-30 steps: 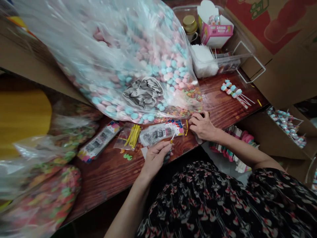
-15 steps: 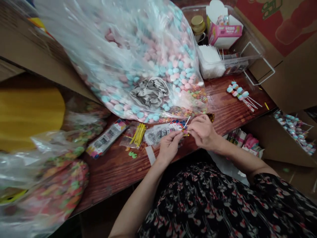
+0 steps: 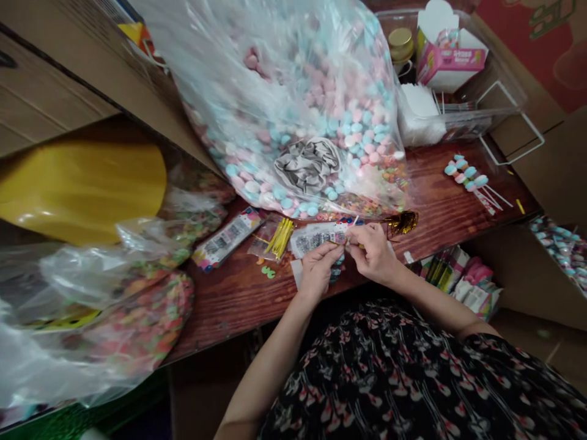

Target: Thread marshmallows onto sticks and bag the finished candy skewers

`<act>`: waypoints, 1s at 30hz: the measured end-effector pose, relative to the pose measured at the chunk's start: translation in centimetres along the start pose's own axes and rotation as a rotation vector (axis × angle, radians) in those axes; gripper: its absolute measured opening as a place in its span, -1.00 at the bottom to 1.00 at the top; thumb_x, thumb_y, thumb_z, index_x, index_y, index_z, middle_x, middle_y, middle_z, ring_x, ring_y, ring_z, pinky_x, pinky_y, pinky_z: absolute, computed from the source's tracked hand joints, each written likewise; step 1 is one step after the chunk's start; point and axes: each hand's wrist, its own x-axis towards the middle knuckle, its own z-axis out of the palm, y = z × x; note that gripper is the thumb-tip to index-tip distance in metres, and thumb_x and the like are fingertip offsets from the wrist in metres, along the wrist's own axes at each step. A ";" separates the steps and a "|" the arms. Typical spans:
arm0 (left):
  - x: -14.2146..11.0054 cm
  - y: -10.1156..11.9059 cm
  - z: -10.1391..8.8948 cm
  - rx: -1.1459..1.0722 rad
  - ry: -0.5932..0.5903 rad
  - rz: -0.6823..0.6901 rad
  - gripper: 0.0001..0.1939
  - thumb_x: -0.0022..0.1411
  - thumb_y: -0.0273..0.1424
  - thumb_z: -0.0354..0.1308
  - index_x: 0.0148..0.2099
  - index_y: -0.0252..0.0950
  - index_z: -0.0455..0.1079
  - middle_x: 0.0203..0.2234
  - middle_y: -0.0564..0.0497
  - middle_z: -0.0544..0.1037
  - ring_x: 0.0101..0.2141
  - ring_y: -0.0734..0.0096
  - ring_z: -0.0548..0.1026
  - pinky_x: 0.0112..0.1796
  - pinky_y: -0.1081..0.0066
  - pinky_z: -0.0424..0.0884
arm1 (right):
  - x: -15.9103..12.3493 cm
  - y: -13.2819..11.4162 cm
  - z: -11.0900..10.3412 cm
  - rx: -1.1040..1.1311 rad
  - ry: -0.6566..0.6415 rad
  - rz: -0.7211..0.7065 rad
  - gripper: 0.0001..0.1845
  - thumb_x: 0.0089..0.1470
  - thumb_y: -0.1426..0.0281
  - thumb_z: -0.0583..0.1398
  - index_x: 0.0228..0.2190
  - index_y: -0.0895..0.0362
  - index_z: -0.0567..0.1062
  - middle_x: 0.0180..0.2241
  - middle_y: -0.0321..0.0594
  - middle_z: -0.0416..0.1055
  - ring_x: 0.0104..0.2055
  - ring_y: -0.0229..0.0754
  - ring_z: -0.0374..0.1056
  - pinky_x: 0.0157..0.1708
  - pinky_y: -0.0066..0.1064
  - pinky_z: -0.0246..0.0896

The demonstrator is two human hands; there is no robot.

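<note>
My left hand (image 3: 318, 272) is closed in a pinch around the neck of a bagged candy skewer (image 3: 338, 269). Its blue sweets hang below the fingers, and a white stick (image 3: 356, 219) pokes up above. Fingertips of my right hand (image 3: 370, 252) meet those of the left, pinching a thin gold twist tie (image 3: 336, 242) at the same spot; the fingers hide most of the tie. Beneath both hands lies a printed clear packet (image 3: 305, 240). Beside it is a small bag of yellow twist ties (image 3: 279, 238).
Behind the hands bulges a large bag of pink and blue sweets (image 3: 367, 137) with a grey scrunchie (image 3: 307, 164) on it. Gold tinsel (image 3: 406, 222) and finished candy skewers (image 3: 468, 174) lie rightward. A clear bin (image 3: 481, 119) stands behind; a gummy bag (image 3: 151, 311) sits left.
The view has shifted, so the table things sit further right. Both hands stay together at the skewer's neck; the right hand has turned slightly, and the blue sweets and gold tinsel show more.
</note>
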 end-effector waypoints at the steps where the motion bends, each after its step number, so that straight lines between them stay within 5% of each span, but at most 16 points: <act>1: 0.1 0.0 0.1 -0.040 0.014 -0.007 -0.75 -0.02 -0.20 0.35 -0.45 -0.30 0.49 -0.59 0.11 0.40 -0.58 0.54 0.32 -0.55 0.49 0.37 | -0.2 -0.2 0.1 -0.023 0.030 -0.031 -0.77 0.11 0.53 0.10 -0.17 0.13 0.43 -0.38 -0.20 0.49 -0.27 -0.10 0.36 -0.11 -0.19 0.09; 6: 0.1 0.1 0.2 -0.040 0.012 0.050 -0.75 0.02 -0.22 0.34 -0.48 -0.30 0.49 -0.57 0.11 0.36 -0.56 0.57 0.33 -0.57 0.53 0.39 | -1.4 -0.6 0.3 0.068 0.118 0.073 -0.98 0.14 0.44 0.19 -0.36 0.10 0.43 -0.42 -0.22 0.46 -0.31 -0.13 0.35 -0.18 -0.24 0.15; 8: 0.0 0.1 0.1 -0.007 -0.006 0.094 -0.76 0.06 -0.22 0.33 -0.47 -0.29 0.50 -0.54 0.10 0.37 -0.55 0.57 0.33 -0.56 0.54 0.40 | -1.8 -0.4 0.2 0.190 0.080 0.152 -0.89 0.16 0.38 0.21 -0.42 0.09 0.46 -0.44 -0.25 0.45 -0.33 -0.16 0.34 -0.23 -0.28 0.17; 11: -0.2 0.6 0.2 0.046 -0.048 0.128 -0.76 0.05 -0.23 0.33 -0.48 -0.30 0.51 -0.55 0.09 0.40 -0.56 0.57 0.35 -0.56 0.54 0.40 | -1.6 0.6 -0.4 0.371 -0.043 0.210 -0.80 0.17 0.33 0.20 -0.48 0.11 0.48 -0.49 -0.29 0.43 -0.38 -0.21 0.32 -0.29 -0.34 0.20; 14: -0.5 1.3 0.4 -0.004 -0.165 -0.050 -0.76 0.00 -0.24 0.35 -0.48 -0.33 0.51 -0.59 0.07 0.47 -0.65 0.59 0.35 -0.64 0.54 0.33 | -0.8 1.8 -1.6 0.532 -0.284 0.216 -0.71 0.19 0.26 0.16 -0.50 0.14 0.46 -0.54 -0.30 0.41 -0.47 -0.26 0.31 -0.41 -0.41 0.21; 16: -0.8 1.7 0.3 -0.079 -0.288 -0.232 -0.77 -0.04 -0.27 0.36 -0.46 -0.36 0.51 -0.62 0.03 0.51 -0.71 0.56 0.36 -0.69 0.54 0.27 | -0.2 2.2 -2.5 0.506 -0.364 0.089 -0.70 0.22 0.25 0.13 -0.47 0.15 0.48 -0.51 -0.27 0.43 -0.43 -0.24 0.34 -0.38 -0.39 0.25; 20: -1.2 2.1 -0.2 -0.168 -0.519 -0.447 -0.79 -0.12 -0.34 0.35 -0.51 -0.42 0.48 -0.67 -0.05 0.53 -0.77 0.48 0.37 -0.75 0.55 0.22 | 0.3 1.7 -3.8 0.218 -0.197 -0.451 -0.73 0.25 0.38 0.06 -0.39 0.11 0.52 -0.46 -0.23 0.47 -0.23 -0.17 0.39 -0.16 -0.23 0.22; 23: -1.3 2.4 -0.6 -0.121 -0.712 -0.539 -0.80 -0.14 -0.36 0.33 -0.54 -0.44 0.51 -0.68 -0.08 0.54 -0.79 0.49 0.35 -0.79 0.55 0.18 | 0.7 1.0 -4.4 0.213 -0.179 -0.761 -0.72 0.30 0.40 0.02 -0.27 0.09 0.53 -0.47 -0.27 0.45 -0.22 -0.20 0.38 -0.16 -0.22 0.19; 26: -1.2 2.5 -0.8 -0.011 -0.876 -0.608 -0.80 -0.12 -0.35 0.34 -0.50 -0.44 0.55 -0.70 -0.06 0.52 -0.79 0.53 0.32 -0.77 0.57 0.18 | 1.3 0.7 -4.9 0.176 -0.306 -0.912 -0.75 0.30 0.36 0.05 -0.27 0.08 0.53 -0.45 -0.29 0.44 -0.20 -0.21 0.36 -0.15 -0.23 0.16; 30: -0.2 3.0 -1.1 0.118 -0.959 -0.577 -0.77 -0.04 -0.29 0.35 -0.40 -0.39 0.56 -0.65 0.01 0.53 -0.73 0.58 0.33 -0.68 0.57 0.22 | 1.4 0.1 -5.4 0.017 -0.382 -0.939 -0.81 0.28 0.36 0.09 -0.33 0.04 0.50 -0.33 -0.26 0.46 -0.05 -0.15 0.31 -0.06 -0.16 0.06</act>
